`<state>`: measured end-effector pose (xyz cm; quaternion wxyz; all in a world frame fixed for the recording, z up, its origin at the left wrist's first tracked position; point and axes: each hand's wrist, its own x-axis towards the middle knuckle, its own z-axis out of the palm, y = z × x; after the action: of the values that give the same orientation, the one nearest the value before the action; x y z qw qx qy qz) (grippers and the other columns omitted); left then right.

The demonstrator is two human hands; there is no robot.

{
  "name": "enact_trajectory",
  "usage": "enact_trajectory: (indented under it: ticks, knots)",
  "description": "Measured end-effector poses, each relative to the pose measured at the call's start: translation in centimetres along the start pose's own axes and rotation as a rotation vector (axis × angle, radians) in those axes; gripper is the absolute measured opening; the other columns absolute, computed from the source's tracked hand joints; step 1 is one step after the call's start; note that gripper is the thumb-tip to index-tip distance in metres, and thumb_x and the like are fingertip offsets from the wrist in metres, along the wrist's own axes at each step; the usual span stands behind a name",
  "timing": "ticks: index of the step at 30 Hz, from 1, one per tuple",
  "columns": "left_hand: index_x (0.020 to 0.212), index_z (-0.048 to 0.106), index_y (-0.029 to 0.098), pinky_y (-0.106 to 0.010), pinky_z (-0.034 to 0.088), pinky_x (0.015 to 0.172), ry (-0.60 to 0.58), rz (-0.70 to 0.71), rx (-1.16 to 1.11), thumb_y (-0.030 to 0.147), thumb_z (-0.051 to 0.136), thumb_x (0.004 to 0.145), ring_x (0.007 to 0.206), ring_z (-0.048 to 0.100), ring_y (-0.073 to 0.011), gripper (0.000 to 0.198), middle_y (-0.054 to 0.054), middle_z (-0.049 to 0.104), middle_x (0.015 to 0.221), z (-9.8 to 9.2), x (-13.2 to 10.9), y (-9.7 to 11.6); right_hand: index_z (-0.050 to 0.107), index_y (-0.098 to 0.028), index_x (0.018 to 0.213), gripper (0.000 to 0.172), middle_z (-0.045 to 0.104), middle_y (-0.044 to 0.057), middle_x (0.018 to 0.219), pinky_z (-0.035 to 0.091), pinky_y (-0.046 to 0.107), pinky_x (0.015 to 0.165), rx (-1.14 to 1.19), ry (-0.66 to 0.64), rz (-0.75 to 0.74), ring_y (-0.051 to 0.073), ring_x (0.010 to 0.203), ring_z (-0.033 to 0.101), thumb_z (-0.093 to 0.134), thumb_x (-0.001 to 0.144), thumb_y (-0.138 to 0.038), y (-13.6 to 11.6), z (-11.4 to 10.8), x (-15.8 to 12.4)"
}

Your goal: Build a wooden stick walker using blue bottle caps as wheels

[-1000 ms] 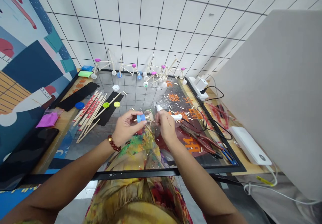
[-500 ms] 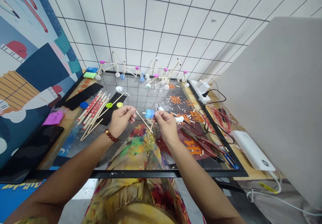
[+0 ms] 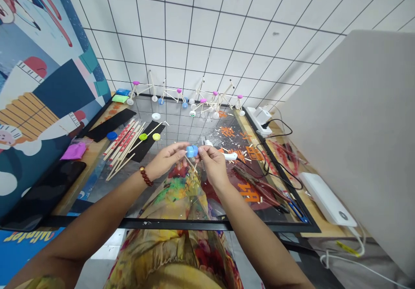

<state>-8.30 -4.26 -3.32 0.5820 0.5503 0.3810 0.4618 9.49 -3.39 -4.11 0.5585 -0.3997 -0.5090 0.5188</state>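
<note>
Two blue bottle caps (image 3: 192, 151), set face to face, are pinched at their right side by the fingertips of my right hand (image 3: 213, 164). My left hand (image 3: 167, 161) has its thumb and forefinger closed at the caps' left side. From under its fingers a thin wooden stick (image 3: 192, 164) slants down to the right; its upper end is hidden. Just behind my right hand lies a white corded tool (image 3: 231, 155), seemingly a hot glue gun, partly covered by the hand.
Chopsticks (image 3: 125, 144), some in red-printed wrappers, lie left beside a yellow cap (image 3: 156, 136) and a blue cap (image 3: 112, 136). Stick-and-cap frames (image 3: 202, 101) line the back edge. Pliers (image 3: 262, 187), a power strip (image 3: 256, 118) and a white power bank (image 3: 327, 198) are right.
My left hand has moved right, bringing its fingers from a short distance away to the blue caps. The stick has shifted slightly with it. My right hand stays nearly in place.
</note>
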Motion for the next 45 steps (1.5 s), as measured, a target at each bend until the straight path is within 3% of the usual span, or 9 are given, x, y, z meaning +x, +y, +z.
enact_trajectory:
  ticks: [6, 12, 15, 19, 22, 28, 32, 37, 45]
  knots:
    - [0.072, 0.075, 0.017, -0.021, 0.038, 0.046, 0.257, 0.009, 0.101, 0.04, 0.081, 0.067, 0.049, 0.048, -0.0082, 0.024, 0.0, 0.063, 0.06, -0.8, 0.5, -0.4, 0.063, -0.02, 0.072, 0.035, 0.064, -0.002, 0.065, 0.049, 0.024, 0.059, 0.189, 0.235, -0.025, 0.01, 0.056, 0.058, 0.078, 0.07, -0.051, -0.2, -0.8, 0.9]
    - [0.053, 0.068, 0.019, -0.03, 0.052, 0.072, 0.537, 0.22, 0.409, 0.034, 0.084, 0.063, 0.076, 0.063, -0.0174, 0.025, -0.005, 0.069, 0.075, -1.9, 0.9, 0.3, 0.066, -0.019, 0.075, 0.036, 0.067, -0.002, 0.067, 0.052, 0.025, 0.062, 0.221, 0.136, 0.048, 0.011, 0.058, 0.061, 0.082, 0.067, -0.05, -0.3, -0.5, 0.8]
    - [0.081, 0.077, 0.019, -0.032, 0.054, 0.081, 0.486, 0.323, 0.456, 0.034, 0.086, 0.063, 0.092, 0.065, -0.0194, 0.025, -0.01, 0.068, 0.114, -1.6, 0.7, 0.5, 0.069, -0.019, 0.081, 0.036, 0.068, -0.002, 0.066, 0.054, 0.028, 0.066, 0.17, 0.084, 0.053, 0.012, 0.06, 0.063, 0.081, 0.068, -0.05, -0.2, 0.0, 0.3]
    - [0.129, 0.063, 0.023, -0.032, 0.057, 0.081, 0.181, 0.214, 0.151, 0.026, 0.089, 0.058, 0.093, 0.068, -0.0181, 0.076, -0.013, 0.062, 0.133, -0.8, 0.4, 0.2, 0.069, -0.02, 0.081, 0.033, 0.068, -0.002, 0.067, 0.053, 0.027, 0.062, 0.069, 0.004, 0.047, 0.013, 0.059, 0.062, 0.078, 0.071, -0.051, -0.2, 0.3, -0.3]
    - [0.119, 0.068, 0.018, -0.033, 0.059, 0.08, 0.05, 0.128, -0.005, 0.026, 0.087, 0.063, 0.09, 0.07, -0.0191, 0.059, -0.012, 0.072, 0.116, -0.5, 0.2, -0.2, 0.069, -0.02, 0.082, 0.03, 0.067, -0.002, 0.068, 0.051, 0.026, 0.059, 0.031, -0.082, 0.051, 0.012, 0.058, 0.06, 0.077, 0.073, -0.048, -0.1, 0.3, -0.4]
    - [0.104, 0.073, 0.015, -0.036, 0.06, 0.084, 0.229, 0.147, -0.078, 0.023, 0.09, 0.059, 0.087, 0.072, -0.02, 0.049, -0.007, 0.077, 0.095, -0.5, 0.4, -0.6, 0.066, -0.023, 0.097, 0.047, 0.067, -0.002, 0.082, 0.053, 0.027, 0.069, 0.038, 0.022, -0.032, 0.013, 0.072, 0.063, 0.088, 0.056, -0.028, 0.6, 0.1, 0.1]
    - [0.107, 0.072, 0.015, -0.038, 0.06, 0.086, 0.272, 0.152, -0.077, 0.024, 0.09, 0.059, 0.088, 0.072, -0.0205, 0.052, -0.008, 0.078, 0.095, -0.5, 0.6, -0.7, 0.067, -0.019, 0.094, 0.031, 0.069, 0.001, 0.075, 0.05, 0.026, 0.057, -0.045, -0.075, 0.076, 0.012, 0.058, 0.062, 0.074, 0.076, -0.044, 1.2, -0.1, 0.0]
    - [0.106, 0.073, 0.014, -0.041, 0.06, 0.089, 0.225, 0.142, -0.041, 0.025, 0.09, 0.059, 0.092, 0.073, -0.0233, 0.05, -0.01, 0.078, 0.101, -0.3, 0.3, -0.7, 0.065, -0.024, 0.118, 0.041, 0.07, 0.002, 0.091, 0.055, 0.028, 0.066, -0.117, -0.101, -0.136, 0.014, 0.071, 0.066, 0.074, 0.08, -0.038, 1.6, -0.3, -0.5]
    - [0.105, 0.074, 0.015, -0.039, 0.061, 0.087, 0.194, 0.104, -0.098, 0.024, 0.09, 0.059, 0.087, 0.074, -0.0214, 0.049, -0.008, 0.079, 0.096, 0.1, 0.1, -0.9, 0.075, -0.024, 0.102, 0.021, 0.07, 0.003, 0.086, 0.056, 0.032, 0.073, -0.245, -0.106, -0.261, 0.018, 0.077, 0.067, 0.073, 0.082, -0.033, 1.3, -0.4, -0.4]
